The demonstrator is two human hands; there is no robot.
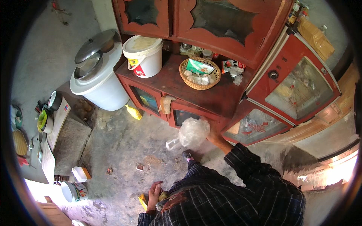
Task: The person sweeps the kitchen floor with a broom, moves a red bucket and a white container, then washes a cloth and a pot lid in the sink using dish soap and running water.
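A translucent plastic bag (pixel 193 132) hangs puffed out in front of the red wooden cabinet's lower doors (pixel 195 108). My right hand (pixel 214 133) is at the bag's right side, gripping it; the bag hides some of the fingers. A twisted strip of the plastic trails off at the lower left. Close to my body, my left hand (pixel 154 194) is low, with its fingers partly bent. Beside its palm is a small roundish greenish-brown item (pixel 163 195), possibly a potato. Whether the hand grips that item is unclear.
On the cabinet stand a lidded white bucket (pixel 142 56) and a wicker basket (pixel 200 86) with eggs. Left of it is a large white tub (pixel 109 94) with metal lids on top. A yellow bottle (pixel 133 112), a plastic jug (pixel 81 174) and an open bucket (pixel 74 192) are on the floor.
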